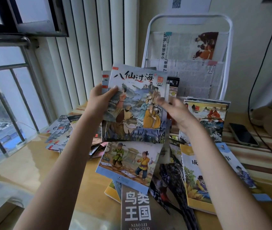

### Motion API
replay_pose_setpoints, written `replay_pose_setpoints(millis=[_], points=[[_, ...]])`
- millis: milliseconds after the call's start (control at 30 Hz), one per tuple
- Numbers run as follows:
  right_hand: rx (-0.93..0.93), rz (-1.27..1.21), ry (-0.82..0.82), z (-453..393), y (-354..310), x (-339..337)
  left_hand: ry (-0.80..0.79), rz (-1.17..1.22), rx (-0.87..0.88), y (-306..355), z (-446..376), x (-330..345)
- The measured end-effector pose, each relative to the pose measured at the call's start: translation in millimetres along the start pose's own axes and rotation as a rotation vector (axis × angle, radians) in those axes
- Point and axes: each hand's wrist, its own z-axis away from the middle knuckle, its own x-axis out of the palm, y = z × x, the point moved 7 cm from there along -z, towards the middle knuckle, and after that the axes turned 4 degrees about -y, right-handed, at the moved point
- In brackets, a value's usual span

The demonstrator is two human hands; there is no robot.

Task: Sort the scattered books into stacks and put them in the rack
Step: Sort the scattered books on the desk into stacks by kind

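Gripped by the left hand (98, 98), thumb curled over the cover, a gathered stack of picture books (136, 103) is held above the tabletop (32, 163). Beside it, the right hand (176, 110) is blurred, seemingly relaxed and empty. Gathering appears underway; another scattered book (128, 163) should be added before the rack (190, 47) is loaded.

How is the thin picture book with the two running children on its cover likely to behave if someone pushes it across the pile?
The picture book looks thin and soft-covered, so it would probably bend rather than stay stiff. Its glossy cover rests on other glossy books, such as the bird book, so it may slide easily. It overhangs the pile at an angle, so a push could tip it off.
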Motion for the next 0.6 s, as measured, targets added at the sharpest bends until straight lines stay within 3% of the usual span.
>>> replay_pose_setpoints(millis=[133, 267, 400, 467, 600], points=[[0.207, -0.028, -0.235, 22, 44, 14, 0.096, -0.024, -0.044, -20, -3, -15], [0.315, -0.085, -0.261, 35, 77, 26, 0.195, 0.003, -0.051, -32, -6, -27], [0.383, 0.018, -0.330, 44, 96, 39, 0.261, 0.072, -0.062, -41, -8, -31], [0.404, 0.035, -0.325, 45, 106, 30, 0.309, 0.067, -0.071, -42, -11, -43], [0.467, 0.044, -0.154, 46, 129, -3, 0.354, 0.107, -0.055, -34, -19, -66]])
